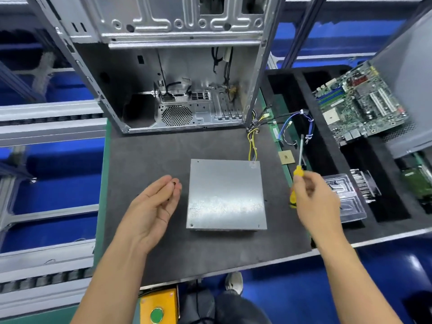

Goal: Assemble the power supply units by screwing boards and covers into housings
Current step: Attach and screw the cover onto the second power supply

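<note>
Item 1: my left hand [156, 202], at 9 o'clock from the power supply unit, palm turned up, fingers loosely curled. A small dark screw [174, 183] sits at the fingertips, pinched there, I judge, so it is ready to drop into a hole.

Item 2: power supply unit [226, 194], centre of the counter [149, 155], lying flat with its cover uppermost so the corner holes face me. Plain grey sheet metal, dull sheen, square outline. One screw hole shows at the near left corner, small marks at the other corners. Yellow and black cables [252, 146] leave its far right corner toward 12 o'clock.

Item 3: my right hand [313, 195], at 3 o'clock from the unit, wrapped round the yellow handle of a screwdriver [298, 164], shaft pointing away toward 12 o'clock, held clear while the screw is placed.

Item 4: open computer case [177, 73], at 12 o'clock.
</note>
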A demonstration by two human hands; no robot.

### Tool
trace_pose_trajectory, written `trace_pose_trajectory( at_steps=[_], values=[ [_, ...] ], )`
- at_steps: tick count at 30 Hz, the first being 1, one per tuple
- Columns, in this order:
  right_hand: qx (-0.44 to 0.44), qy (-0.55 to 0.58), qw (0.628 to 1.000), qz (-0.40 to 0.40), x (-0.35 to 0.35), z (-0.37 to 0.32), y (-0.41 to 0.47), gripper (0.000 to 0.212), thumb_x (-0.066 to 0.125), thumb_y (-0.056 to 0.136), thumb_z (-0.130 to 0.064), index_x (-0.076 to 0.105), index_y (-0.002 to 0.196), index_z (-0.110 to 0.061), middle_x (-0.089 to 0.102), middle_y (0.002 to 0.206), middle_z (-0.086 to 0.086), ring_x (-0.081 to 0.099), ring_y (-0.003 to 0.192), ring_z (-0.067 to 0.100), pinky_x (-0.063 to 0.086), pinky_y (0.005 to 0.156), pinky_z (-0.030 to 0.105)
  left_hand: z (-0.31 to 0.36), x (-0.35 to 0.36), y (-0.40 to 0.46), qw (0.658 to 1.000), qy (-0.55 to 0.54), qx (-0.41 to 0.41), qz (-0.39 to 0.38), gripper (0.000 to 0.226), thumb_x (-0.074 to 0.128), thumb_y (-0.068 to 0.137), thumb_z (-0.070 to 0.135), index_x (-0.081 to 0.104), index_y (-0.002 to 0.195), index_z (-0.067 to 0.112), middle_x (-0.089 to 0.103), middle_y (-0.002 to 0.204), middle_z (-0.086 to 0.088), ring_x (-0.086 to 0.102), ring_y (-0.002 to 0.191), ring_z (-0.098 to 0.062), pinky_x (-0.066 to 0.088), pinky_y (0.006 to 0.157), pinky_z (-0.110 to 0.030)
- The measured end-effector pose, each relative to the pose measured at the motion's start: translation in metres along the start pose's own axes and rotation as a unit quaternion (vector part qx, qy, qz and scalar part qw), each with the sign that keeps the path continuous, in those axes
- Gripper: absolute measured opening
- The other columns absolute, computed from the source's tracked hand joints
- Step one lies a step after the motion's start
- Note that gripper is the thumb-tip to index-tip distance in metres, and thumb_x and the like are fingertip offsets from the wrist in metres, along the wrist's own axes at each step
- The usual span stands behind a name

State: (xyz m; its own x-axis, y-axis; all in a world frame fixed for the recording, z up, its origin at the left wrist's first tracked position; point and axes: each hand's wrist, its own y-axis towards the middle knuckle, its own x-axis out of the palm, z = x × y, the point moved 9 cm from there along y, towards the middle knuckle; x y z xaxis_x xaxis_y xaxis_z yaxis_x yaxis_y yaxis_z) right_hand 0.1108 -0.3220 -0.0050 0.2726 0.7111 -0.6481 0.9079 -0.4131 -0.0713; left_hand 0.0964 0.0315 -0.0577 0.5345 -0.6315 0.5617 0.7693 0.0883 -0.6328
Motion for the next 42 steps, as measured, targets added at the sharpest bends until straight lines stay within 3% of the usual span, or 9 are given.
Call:
trace_pose_trajectory(
  at_steps=[3, 7, 9, 13, 22, 26, 32, 42],
  values=[
    [-0.125, 0.133, 0.981, -0.065, 0.001, -0.068, -0.013, 0.017, 0.057, 0.099, -0.027, 0.07, 0.103, -0.037, 0.066, 0.081, -0.011, 0.064, 0.064, 0.009, 0.047, 0.061, 0.012, 0.0, 0.006, -0.003, 1.0, -0.006, 0.004, 0.0, 0.015, 0.07, 0.07, -0.002, 0.081, 0.078, 0.005, 0.075, 0.085, -0.012, 0.074, 0.082, -0.018, 0.059, 0.07, -0.022],
    [-0.222, 0.16, 0.948, -0.163, 0.026, -0.128, -0.043, 0.013, 0.072, 0.087, -0.017, 0.078, 0.094, -0.026, 0.066, 0.076, -0.016, 0.062, 0.063, 0.008, 0.044, 0.063, 0.012, 0.002, 0.012, -0.007, 0.999, -0.029, 0.019, -0.011, 0.024, 0.07, 0.071, 0.0, 0.071, 0.095, -0.002, 0.074, 0.084, -0.011, 0.074, 0.081, -0.019, 0.059, 0.072, -0.024],
    [-0.211, 0.152, 0.945, -0.197, 0.04, -0.134, -0.051, 0.015, 0.075, 0.085, -0.011, 0.08, 0.09, -0.024, 0.066, 0.075, -0.017, 0.063, 0.065, 0.008, 0.048, 0.063, 0.019, 0.003, 0.012, -0.009, 0.999, -0.033, 0.025, -0.015, 0.03, 0.07, 0.071, 0.0, 0.066, 0.101, -0.002, 0.074, 0.084, -0.011, 0.074, 0.081, -0.019, 0.059, 0.072, -0.024],
    [-0.182, 0.127, 0.948, -0.228, 0.058, -0.128, -0.058, 0.011, 0.076, 0.083, -0.018, 0.081, 0.088, -0.025, 0.063, 0.069, -0.006, 0.062, 0.066, 0.017, 0.052, 0.061, 0.045, 0.005, 0.01, -0.011, 0.999, -0.018, 0.03, -0.019, 0.03, 0.068, 0.072, 0.0, 0.065, 0.102, -0.001, 0.074, 0.083, -0.009, 0.073, 0.08, -0.015, 0.058, 0.071, -0.022],
    [-0.147, 0.104, 0.955, -0.234, 0.065, -0.118, -0.056, 0.014, 0.071, 0.087, -0.019, 0.081, 0.084, -0.029, 0.063, 0.07, -0.01, 0.057, 0.061, 0.01, 0.051, 0.062, 0.048, 0.011, 0.007, -0.013, 0.998, 0.033, 0.04, -0.027, 0.027, 0.069, 0.069, -0.003, 0.068, 0.095, 0.001, 0.075, 0.083, -0.011, 0.074, 0.078, -0.018, 0.059, 0.069, -0.022],
    [-0.14, 0.102, 0.954, -0.247, 0.067, -0.115, -0.058, 0.016, 0.07, 0.088, -0.019, 0.081, 0.083, -0.03, 0.063, 0.069, -0.01, 0.055, 0.059, 0.008, 0.051, 0.062, 0.044, 0.011, 0.009, -0.015, 0.996, 0.064, 0.043, -0.043, 0.018, 0.071, 0.067, -0.003, 0.078, 0.08, 0.008, 0.075, 0.085, -0.012, 0.074, 0.079, -0.019, 0.059, 0.07, -0.022],
    [-0.166, 0.068, 0.946, -0.268, 0.064, -0.119, -0.055, 0.016, 0.07, 0.087, -0.024, 0.079, 0.081, -0.035, 0.065, 0.069, -0.016, 0.059, 0.064, 0.005, 0.039, 0.058, 0.012, 0.012, 0.008, -0.015, 0.993, 0.09, 0.058, -0.051, 0.019, 0.071, 0.068, -0.001, 0.081, 0.077, 0.013, 0.076, 0.085, -0.013, 0.075, 0.08, -0.019, 0.058, 0.07, -0.022],
    [-0.17, 0.039, 0.938, -0.301, 0.062, -0.116, -0.053, 0.013, 0.066, 0.084, -0.038, 0.078, 0.081, -0.038, 0.066, 0.071, -0.013, 0.056, 0.065, 0.004, 0.037, 0.061, 0.011, 0.016, 0.01, -0.02, 0.973, 0.209, 0.068, -0.07, 0.017, 0.077, 0.066, 0.005, 0.08, 0.081, 0.011, 0.076, 0.09, -0.018, 0.075, 0.078, -0.021, 0.058, 0.07, -0.021]
  ],
)
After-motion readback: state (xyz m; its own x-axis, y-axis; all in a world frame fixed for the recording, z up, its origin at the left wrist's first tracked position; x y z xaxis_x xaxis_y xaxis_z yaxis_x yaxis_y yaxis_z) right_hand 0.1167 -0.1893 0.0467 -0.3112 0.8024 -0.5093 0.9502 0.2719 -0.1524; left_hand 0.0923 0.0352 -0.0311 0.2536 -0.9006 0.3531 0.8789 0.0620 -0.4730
